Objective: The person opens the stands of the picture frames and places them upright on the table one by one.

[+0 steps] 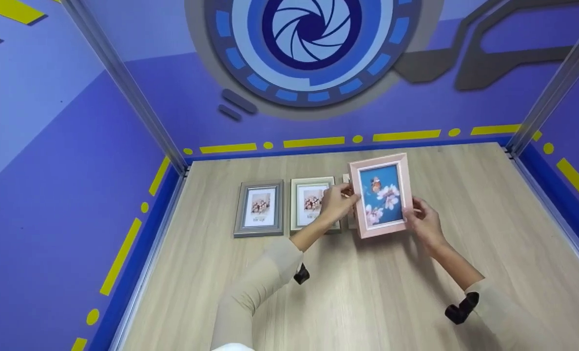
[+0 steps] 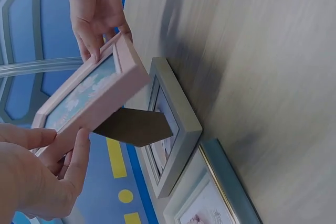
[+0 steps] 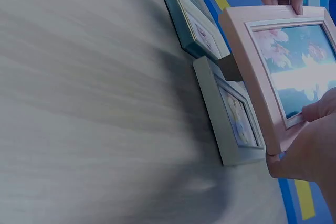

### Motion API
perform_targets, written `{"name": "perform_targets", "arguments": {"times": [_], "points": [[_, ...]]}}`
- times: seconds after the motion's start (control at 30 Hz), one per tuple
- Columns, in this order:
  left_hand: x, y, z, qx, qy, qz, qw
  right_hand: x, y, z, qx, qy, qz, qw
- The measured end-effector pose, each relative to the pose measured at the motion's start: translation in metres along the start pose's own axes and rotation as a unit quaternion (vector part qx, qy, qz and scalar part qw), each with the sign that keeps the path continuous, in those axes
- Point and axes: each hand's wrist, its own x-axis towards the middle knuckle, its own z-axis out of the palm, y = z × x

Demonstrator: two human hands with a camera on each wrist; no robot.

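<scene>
Far wall (image 1: 172, 97) and left wall (image 1: 50, 146), both blue and violet with yellow marks, enclose a wood-grain surface (image 1: 348, 292). Two pale sleeves (image 1: 255, 285) reach in from the near side. The pink frame (image 1: 381, 196), bearing blossoms on a blue ground, is held up over the far part of the surface, right of centre, its left edge slightly lower at the top than its right. To its left, a row rests on the surface: the grey frame (image 1: 259, 208) at far left, then the pale-gold frame (image 1: 301, 204), partly covered by an arm, then the third frame (image 3: 231, 114), mostly hidden behind the pink one in the head view. The left hand (image 1: 337, 202) pinches the pink frame's left edge between thumb and fingers; the right hand (image 1: 425, 222) grips the lower part of its right edge, thumb on the front. A brown stand (image 2: 137, 127) juts from the pink frame's back; whether it touches the third frame cannot be told. Black devices (image 1: 462, 308) sit at both wrists.
</scene>
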Motion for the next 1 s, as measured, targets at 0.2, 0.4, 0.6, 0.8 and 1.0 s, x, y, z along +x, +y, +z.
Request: {"name": "perform_targets", "arguments": {"times": [0.2, 0.4, 0.6, 0.8, 1.0], "points": [[0.011, 0.007, 0.016, 0.004, -0.001, 0.019, 0.9998, 0.006, 0.002, -0.013, -0.064, 0.077, -0.047, 0.9939], [0.026, 0.017, 0.043, 0.011, 0.009, 0.032, 0.9994, 0.011, 0.005, -0.03, -0.079, 0.146, -0.052, 0.9848], [0.034, 0.015, 0.07, -0.024, -0.039, 0.044, 0.998, 0.013, 0.009, -0.042, -0.073, 0.205, -0.033, 0.9755], [0.036, 0.012, 0.084, -0.114, -0.119, 0.029, 0.9859, 0.018, 0.016, -0.044, -0.042, 0.26, -0.025, 0.9643], [0.038, 0.015, 0.094, -0.144, -0.178, -0.001, 0.9735, 0.022, 0.023, -0.045, -0.002, 0.308, -0.012, 0.9511]]}}
